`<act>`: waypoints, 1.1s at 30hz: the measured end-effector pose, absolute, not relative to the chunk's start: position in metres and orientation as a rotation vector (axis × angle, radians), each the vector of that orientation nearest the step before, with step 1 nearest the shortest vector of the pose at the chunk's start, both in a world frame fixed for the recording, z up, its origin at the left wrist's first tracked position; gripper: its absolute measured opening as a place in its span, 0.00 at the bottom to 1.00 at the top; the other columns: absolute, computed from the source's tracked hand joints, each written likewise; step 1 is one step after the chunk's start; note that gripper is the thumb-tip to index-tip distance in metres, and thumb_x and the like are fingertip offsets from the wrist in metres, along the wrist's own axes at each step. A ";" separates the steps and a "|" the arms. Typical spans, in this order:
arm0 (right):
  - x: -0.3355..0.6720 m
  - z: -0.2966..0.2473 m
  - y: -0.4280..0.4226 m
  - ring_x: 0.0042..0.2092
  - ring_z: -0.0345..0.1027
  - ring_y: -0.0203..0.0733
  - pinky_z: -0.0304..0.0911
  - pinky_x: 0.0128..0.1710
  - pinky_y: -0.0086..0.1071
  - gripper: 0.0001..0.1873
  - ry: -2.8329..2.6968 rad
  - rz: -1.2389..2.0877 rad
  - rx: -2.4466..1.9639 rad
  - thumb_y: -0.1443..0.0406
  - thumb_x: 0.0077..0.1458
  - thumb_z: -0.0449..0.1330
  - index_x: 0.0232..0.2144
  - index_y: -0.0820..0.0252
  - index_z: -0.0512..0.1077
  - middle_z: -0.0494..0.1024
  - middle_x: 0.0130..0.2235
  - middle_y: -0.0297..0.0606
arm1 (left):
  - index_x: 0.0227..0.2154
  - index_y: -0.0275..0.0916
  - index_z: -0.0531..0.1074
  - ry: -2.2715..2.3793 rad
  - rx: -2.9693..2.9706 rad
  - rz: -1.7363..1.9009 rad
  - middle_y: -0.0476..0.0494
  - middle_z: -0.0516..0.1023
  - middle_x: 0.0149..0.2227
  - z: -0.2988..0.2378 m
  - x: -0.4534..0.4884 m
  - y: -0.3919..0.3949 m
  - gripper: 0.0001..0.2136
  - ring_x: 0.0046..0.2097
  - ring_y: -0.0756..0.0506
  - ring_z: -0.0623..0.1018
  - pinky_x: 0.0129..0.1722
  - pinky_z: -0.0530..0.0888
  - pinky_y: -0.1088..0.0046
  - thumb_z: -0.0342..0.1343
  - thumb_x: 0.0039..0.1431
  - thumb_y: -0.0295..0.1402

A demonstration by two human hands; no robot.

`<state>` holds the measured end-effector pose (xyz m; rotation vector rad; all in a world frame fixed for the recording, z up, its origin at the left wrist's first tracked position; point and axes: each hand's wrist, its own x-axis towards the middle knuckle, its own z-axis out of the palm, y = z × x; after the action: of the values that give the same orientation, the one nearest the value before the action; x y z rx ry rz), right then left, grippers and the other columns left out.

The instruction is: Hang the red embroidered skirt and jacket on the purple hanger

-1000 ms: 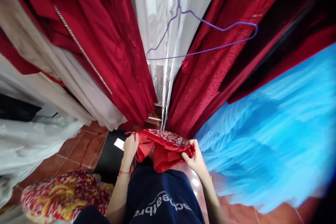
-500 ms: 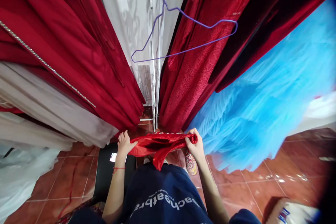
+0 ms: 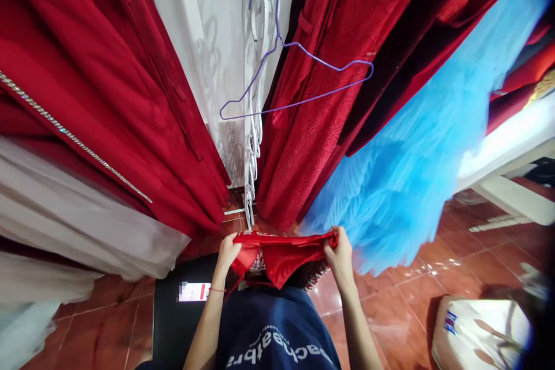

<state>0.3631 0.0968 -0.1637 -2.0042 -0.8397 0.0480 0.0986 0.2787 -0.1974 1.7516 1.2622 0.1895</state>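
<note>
**Red cloth stretched between two hands among hanging dresses**

Where the person stands on the tiled floor (image 3: 390,300), both hands grip a red cloth (image 3: 281,251) at chest height. The left hand (image 3: 228,252) is closed on its left end, and the right hand (image 3: 340,254) is pinched shut on its right end, so the cloth runs taut between them with a fold sagging in the middle. Above, an empty purple hanger (image 3: 299,81) hangs between red dresses (image 3: 321,69) and a white dress (image 3: 203,40). A blue tulle skirt (image 3: 411,167) hangs just beside the right hand.
</note>
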 end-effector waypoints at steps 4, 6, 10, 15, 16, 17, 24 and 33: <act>0.421 -0.136 0.125 0.34 0.67 0.45 0.64 0.40 0.41 0.12 -0.806 -0.085 -2.021 0.66 0.42 0.51 0.34 0.56 0.64 0.73 0.33 0.39 | 0.25 0.37 0.73 1.030 1.796 0.421 0.48 0.78 0.29 -0.150 0.128 0.316 0.06 0.36 0.46 0.76 0.37 0.69 0.75 0.51 0.51 0.25; 0.444 -0.119 0.148 0.34 0.67 0.45 0.65 0.41 0.41 0.14 -0.770 -0.154 -2.013 0.66 0.42 0.51 0.35 0.57 0.66 0.74 0.33 0.39 | 0.22 0.38 0.70 0.917 1.815 0.496 0.51 0.73 0.24 -0.122 0.142 0.335 0.05 0.31 0.48 0.72 0.33 0.66 0.76 0.53 0.51 0.29; 0.471 -0.088 0.186 0.37 0.68 0.47 0.65 0.43 0.42 0.17 -0.755 -0.360 -2.007 0.65 0.46 0.52 0.41 0.60 0.68 0.76 0.38 0.45 | 0.24 0.37 0.70 0.797 1.791 0.684 0.51 0.74 0.26 -0.074 0.152 0.373 0.09 0.31 0.49 0.71 0.33 0.66 0.75 0.53 0.54 0.36; 0.497 -0.065 0.206 0.37 0.69 0.52 0.65 0.41 0.45 0.14 -0.689 -0.281 -2.214 0.62 0.46 0.56 0.36 0.59 0.72 0.77 0.35 0.48 | 0.26 0.37 0.73 0.797 1.499 0.972 0.50 0.75 0.27 -0.043 0.150 0.401 0.08 0.30 0.49 0.71 0.32 0.67 0.75 0.59 0.49 0.37; 0.503 -0.063 0.210 0.37 0.69 0.53 0.64 0.41 0.46 0.13 -0.654 -0.266 -2.248 0.62 0.46 0.55 0.35 0.59 0.73 0.77 0.34 0.49 | 0.27 0.37 0.74 0.795 1.453 0.983 0.50 0.75 0.26 -0.040 0.153 0.403 0.08 0.30 0.49 0.71 0.32 0.67 0.76 0.59 0.48 0.37; 0.510 -0.062 0.213 0.37 0.69 0.54 0.64 0.41 0.46 0.13 -0.616 -0.261 -2.270 0.62 0.47 0.55 0.34 0.60 0.73 0.77 0.33 0.50 | 0.27 0.37 0.74 0.793 1.418 0.989 0.50 0.75 0.26 -0.036 0.156 0.405 0.08 0.30 0.50 0.71 0.31 0.67 0.76 0.60 0.48 0.36; 0.550 -0.038 0.250 0.25 0.61 0.41 0.58 0.25 0.33 0.06 -0.728 0.206 -1.942 0.60 0.42 0.57 0.23 0.55 0.65 0.67 0.20 0.34 | 0.22 0.38 0.72 0.913 1.303 1.136 0.53 0.71 0.22 -0.013 0.174 0.439 0.07 0.26 0.51 0.69 0.27 0.65 0.77 0.62 0.43 0.36; 0.562 0.009 0.291 0.22 0.56 0.32 0.51 0.21 0.28 0.21 -1.468 0.663 -1.884 0.51 0.34 0.70 0.24 0.59 0.71 0.68 0.20 0.30 | 0.34 0.34 0.78 1.092 1.285 0.956 0.44 0.80 0.30 -0.038 0.163 0.496 0.27 0.32 0.46 0.76 0.34 0.72 0.72 0.68 0.40 0.54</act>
<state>0.5622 0.2913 0.0088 -1.8839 -1.4680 0.6629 0.1634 0.4963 -0.0378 1.2849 1.0923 0.9557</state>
